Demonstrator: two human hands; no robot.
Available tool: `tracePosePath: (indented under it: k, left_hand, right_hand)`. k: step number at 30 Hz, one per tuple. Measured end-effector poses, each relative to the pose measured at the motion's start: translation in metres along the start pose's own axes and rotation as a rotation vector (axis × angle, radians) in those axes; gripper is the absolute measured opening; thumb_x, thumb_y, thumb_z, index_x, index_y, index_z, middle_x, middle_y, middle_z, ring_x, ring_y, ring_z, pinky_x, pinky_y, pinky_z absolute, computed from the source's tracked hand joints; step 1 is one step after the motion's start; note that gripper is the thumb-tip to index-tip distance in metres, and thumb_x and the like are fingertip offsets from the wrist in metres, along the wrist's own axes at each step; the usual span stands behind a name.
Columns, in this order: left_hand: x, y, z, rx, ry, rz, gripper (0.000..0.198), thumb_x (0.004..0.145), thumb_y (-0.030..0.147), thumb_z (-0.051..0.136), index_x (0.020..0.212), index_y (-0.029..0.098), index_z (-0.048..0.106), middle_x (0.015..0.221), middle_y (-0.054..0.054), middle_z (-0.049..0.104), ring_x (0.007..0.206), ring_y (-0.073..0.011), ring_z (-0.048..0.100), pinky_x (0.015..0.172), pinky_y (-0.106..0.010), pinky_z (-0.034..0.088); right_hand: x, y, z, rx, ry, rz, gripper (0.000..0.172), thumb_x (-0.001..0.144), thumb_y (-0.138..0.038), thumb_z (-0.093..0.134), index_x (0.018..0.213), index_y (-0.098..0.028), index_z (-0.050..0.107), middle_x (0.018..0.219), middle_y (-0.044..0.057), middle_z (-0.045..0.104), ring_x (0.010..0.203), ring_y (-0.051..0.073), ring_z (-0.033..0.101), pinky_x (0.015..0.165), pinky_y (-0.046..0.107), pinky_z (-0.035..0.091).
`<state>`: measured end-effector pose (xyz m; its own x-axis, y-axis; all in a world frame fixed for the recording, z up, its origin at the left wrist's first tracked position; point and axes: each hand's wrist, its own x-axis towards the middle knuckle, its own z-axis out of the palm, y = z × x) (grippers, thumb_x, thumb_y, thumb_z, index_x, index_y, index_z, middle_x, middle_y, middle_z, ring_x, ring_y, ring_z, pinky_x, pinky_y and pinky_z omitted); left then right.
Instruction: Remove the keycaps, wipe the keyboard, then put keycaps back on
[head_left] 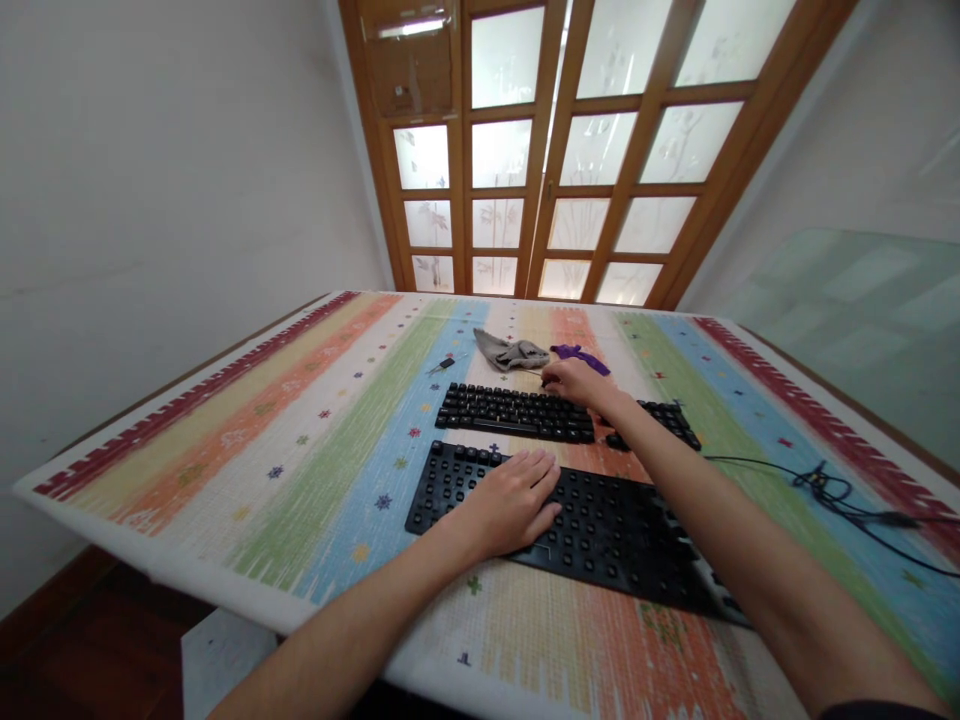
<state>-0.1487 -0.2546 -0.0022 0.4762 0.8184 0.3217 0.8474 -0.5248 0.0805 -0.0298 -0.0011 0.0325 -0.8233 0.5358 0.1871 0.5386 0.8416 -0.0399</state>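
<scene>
A black keyboard base [600, 515] lies on the table, most of its keycaps off and bare switch posts showing. A few keycaps [469, 455] sit along its top left edge. My left hand [517, 500] rests on this base, fingers stretched out and holding nothing. Behind it, loose black keycaps [510, 412] are laid out in keyboard rows, with another group [667, 425] to the right, partly behind my forearm. My right hand [574, 385] is at the far right end of the main rows, fingers curled together; what they pinch is hidden.
A crumpled grey cloth [514, 352] and a purple cloth-like item [581, 357] lie beyond the keycaps. A small black tool with thin wire prongs [445, 365] is at the left. A black cable [832, 490] coils at the right. A striped tablecloth [300, 500] covers the table.
</scene>
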Motion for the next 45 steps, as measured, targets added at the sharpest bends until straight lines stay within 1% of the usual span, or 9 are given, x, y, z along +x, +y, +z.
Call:
tracePosePath:
  k: [4, 7, 15, 20, 24, 28, 32, 37, 45]
  left_hand:
    - [0.0, -0.001, 0.001, -0.006, -0.004, 0.004, 0.046, 0.102, 0.036, 0.04, 0.136, 0.006, 0.048, 0.145, -0.017, 0.05, 0.14, -0.0231, 0.041, 0.119, -0.037, 0.03]
    - [0.0, -0.001, 0.001, -0.003, -0.022, -0.003, 0.046, 0.102, 0.036, 0.039, 0.135, 0.007, 0.049, 0.145, -0.017, 0.05, 0.14, -0.0235, 0.041, 0.119, -0.038, 0.03]
    - [0.002, 0.0, 0.0, -0.008, -0.031, -0.009, 0.046, 0.101, 0.036, 0.04, 0.136, 0.007, 0.048, 0.145, -0.017, 0.05, 0.139, -0.0238, 0.041, 0.118, -0.038, 0.03]
    - [0.002, 0.0, -0.001, -0.021, -0.014, -0.03, 0.045, 0.1, 0.035, 0.042, 0.135, 0.007, 0.05, 0.144, -0.017, 0.051, 0.138, -0.0239, 0.044, 0.116, -0.039, 0.034]
    - [0.001, 0.0, -0.002, -0.035, -0.002, -0.033, 0.044, 0.101, 0.035, 0.04, 0.135, 0.01, 0.05, 0.143, -0.016, 0.052, 0.137, -0.0231, 0.045, 0.115, -0.041, 0.036]
    - [0.001, -0.001, -0.001, -0.037, 0.029, -0.016, 0.043, 0.1, 0.034, 0.04, 0.136, 0.011, 0.049, 0.143, -0.015, 0.053, 0.138, -0.0227, 0.044, 0.114, -0.04, 0.037]
    - [0.0, -0.002, 0.0, -0.059, 0.061, -0.004, 0.043, 0.099, 0.032, 0.042, 0.137, 0.012, 0.047, 0.143, -0.015, 0.052, 0.137, -0.0231, 0.045, 0.114, -0.042, 0.038]
    - [0.0, -0.003, 0.001, -0.088, 0.093, 0.015, 0.044, 0.098, 0.03, 0.045, 0.139, 0.013, 0.046, 0.141, -0.014, 0.054, 0.136, -0.0235, 0.047, 0.114, -0.045, 0.039]
    - [0.003, -0.004, 0.0, -0.094, 0.104, 0.103, 0.046, 0.097, 0.022, 0.045, 0.142, 0.014, 0.043, 0.144, -0.012, 0.052, 0.134, -0.0242, 0.046, 0.114, -0.045, 0.039]
  right_hand:
    - [-0.006, -0.001, -0.009, 0.051, 0.074, -0.026, 0.017, 0.079, -0.013, 0.065, 0.091, -0.017, 0.075, 0.089, 0.008, 0.076, 0.08, 0.02, 0.068, 0.073, 0.026, 0.046]
    - [-0.018, -0.005, -0.014, 0.106, 0.133, -0.083, 0.015, 0.082, -0.016, 0.064, 0.092, -0.017, 0.074, 0.089, 0.009, 0.075, 0.081, 0.021, 0.068, 0.076, 0.027, 0.047]
    - [-0.084, -0.03, -0.024, 0.243, 0.194, -0.244, 0.017, 0.088, -0.018, 0.058, 0.095, -0.019, 0.073, 0.091, 0.01, 0.073, 0.084, 0.022, 0.067, 0.078, 0.031, 0.05]
    - [-0.123, -0.045, -0.035, 0.33, 0.185, -0.194, 0.018, 0.089, -0.022, 0.059, 0.101, -0.021, 0.073, 0.093, 0.008, 0.074, 0.085, 0.02, 0.068, 0.079, 0.03, 0.052]
    - [-0.143, -0.049, -0.036, 0.403, 0.14, -0.134, 0.02, 0.09, -0.025, 0.058, 0.104, -0.022, 0.073, 0.096, 0.006, 0.075, 0.082, 0.018, 0.069, 0.077, 0.029, 0.053]
    - [-0.152, -0.054, -0.032, 0.394, 0.101, -0.144, 0.021, 0.089, -0.021, 0.06, 0.105, -0.024, 0.072, 0.097, 0.005, 0.075, 0.085, 0.018, 0.069, 0.08, 0.03, 0.053]
    - [-0.155, -0.061, -0.024, 0.356, 0.119, -0.174, 0.026, 0.087, -0.016, 0.06, 0.11, -0.025, 0.07, 0.102, 0.007, 0.075, 0.093, 0.02, 0.069, 0.083, 0.032, 0.053]
    - [-0.154, -0.065, -0.014, 0.354, 0.144, -0.186, 0.028, 0.087, -0.015, 0.061, 0.113, -0.023, 0.067, 0.104, 0.008, 0.074, 0.096, 0.021, 0.068, 0.085, 0.034, 0.053]
    - [-0.153, -0.07, -0.015, 0.349, 0.14, -0.187, 0.025, 0.088, -0.014, 0.058, 0.11, -0.021, 0.067, 0.104, 0.009, 0.073, 0.097, 0.022, 0.068, 0.086, 0.034, 0.052]
